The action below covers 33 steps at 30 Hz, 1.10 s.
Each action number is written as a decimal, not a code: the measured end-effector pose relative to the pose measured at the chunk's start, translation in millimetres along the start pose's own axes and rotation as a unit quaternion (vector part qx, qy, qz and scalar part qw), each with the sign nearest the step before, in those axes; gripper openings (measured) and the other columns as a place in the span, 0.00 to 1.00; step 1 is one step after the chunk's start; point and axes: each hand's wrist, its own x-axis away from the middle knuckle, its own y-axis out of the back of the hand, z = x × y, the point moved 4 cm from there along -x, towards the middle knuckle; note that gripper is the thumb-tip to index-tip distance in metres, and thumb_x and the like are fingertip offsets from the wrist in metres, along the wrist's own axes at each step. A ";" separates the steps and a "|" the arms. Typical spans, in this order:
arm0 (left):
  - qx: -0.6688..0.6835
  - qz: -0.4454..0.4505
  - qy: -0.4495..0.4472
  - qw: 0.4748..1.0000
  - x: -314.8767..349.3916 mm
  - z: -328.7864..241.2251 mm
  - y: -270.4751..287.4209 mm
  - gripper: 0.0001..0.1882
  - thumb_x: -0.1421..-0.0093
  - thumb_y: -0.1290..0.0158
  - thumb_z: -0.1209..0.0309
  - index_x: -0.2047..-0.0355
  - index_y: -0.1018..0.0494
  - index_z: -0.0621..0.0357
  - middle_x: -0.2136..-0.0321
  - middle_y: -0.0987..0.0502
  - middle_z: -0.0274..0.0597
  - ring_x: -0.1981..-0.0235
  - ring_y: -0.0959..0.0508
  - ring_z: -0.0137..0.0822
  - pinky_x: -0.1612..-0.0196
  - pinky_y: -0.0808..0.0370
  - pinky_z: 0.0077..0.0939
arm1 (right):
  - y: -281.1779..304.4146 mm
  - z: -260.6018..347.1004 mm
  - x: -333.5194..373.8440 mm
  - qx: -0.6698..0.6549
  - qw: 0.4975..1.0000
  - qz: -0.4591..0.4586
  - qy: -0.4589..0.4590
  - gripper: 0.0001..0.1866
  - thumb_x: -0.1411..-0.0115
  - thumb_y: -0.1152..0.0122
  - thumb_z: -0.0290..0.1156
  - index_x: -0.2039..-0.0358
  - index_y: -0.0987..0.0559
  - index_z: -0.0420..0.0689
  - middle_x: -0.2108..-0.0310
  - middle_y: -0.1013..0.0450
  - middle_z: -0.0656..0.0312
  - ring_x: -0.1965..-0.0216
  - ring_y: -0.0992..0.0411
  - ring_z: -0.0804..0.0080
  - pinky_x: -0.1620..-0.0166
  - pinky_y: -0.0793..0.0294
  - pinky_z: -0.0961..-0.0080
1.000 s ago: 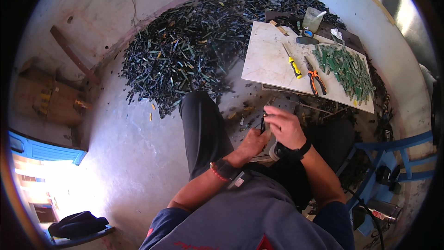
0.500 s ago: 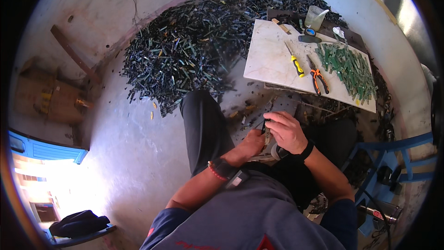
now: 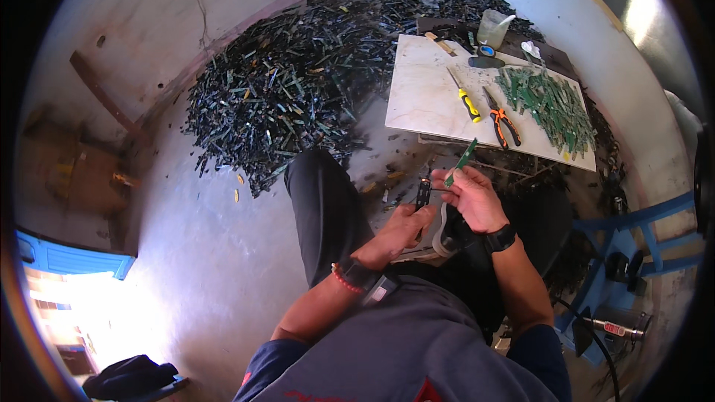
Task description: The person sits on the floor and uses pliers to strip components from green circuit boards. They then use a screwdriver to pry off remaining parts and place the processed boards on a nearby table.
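Observation:
My left hand (image 3: 406, 229) is closed around a narrow black strip-shaped casing (image 3: 424, 192), which sticks up past the thumb. To its right, my right hand (image 3: 477, 199) pinches a thin green circuit board strip (image 3: 465, 158) between thumb and fingers, tilted up and to the right. The two pieces are apart at their tops. A thin dark bit runs between the hands near the casing, too small to make out. Both hands are above my lap, in front of the white board (image 3: 417, 97).
On the board lie a yellow-handled screwdriver (image 3: 465, 100), orange-handled pliers (image 3: 503, 123) and a pile of green strips (image 3: 551, 108). A plastic cup (image 3: 492, 28) stands behind. A large heap of dark strips (image 3: 275, 89) covers the floor ahead. A blue chair (image 3: 633, 231) is at right.
My right hand has drawn away from the left and now shows a green strip. The black casing in my left hand is now more exposed. The view has shifted slightly.

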 end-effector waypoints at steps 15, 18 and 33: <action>0.180 0.137 0.037 0.973 1.7 27.0 7.7 0.24 0.37 0.59 0.48 0.81 0.38 0.54 0.86 0.43 0.29 0.87 0.46 0.23 0.83 0.49 0.17 | -21.5 9.8 6.4 0.167 0.962 -0.074 0.204 0.11 0.40 0.42 0.31 0.64 0.23 0.35 0.73 0.28 0.68 0.72 0.34 0.87 0.70 0.34 0.87; 0.248 0.101 0.068 0.961 -2.7 45.3 20.1 0.23 0.38 0.58 0.48 0.82 0.39 0.52 0.88 0.44 0.29 0.88 0.47 0.25 0.84 0.49 0.18 | -11.4 43.7 28.3 0.243 0.874 -0.200 0.370 0.08 0.42 0.42 0.23 0.62 0.24 0.34 0.66 0.28 0.65 0.67 0.32 0.82 0.66 0.32 0.85; 0.275 0.005 0.105 0.956 -6.9 63.5 39.8 0.19 0.38 0.55 0.54 0.81 0.41 0.50 0.88 0.46 0.28 0.89 0.49 0.24 0.84 0.50 0.21 | 117.0 103.8 150.7 0.137 0.761 -0.483 0.412 0.13 0.37 0.47 0.34 0.71 0.24 0.36 0.68 0.24 0.58 0.67 0.26 0.73 0.66 0.32 0.83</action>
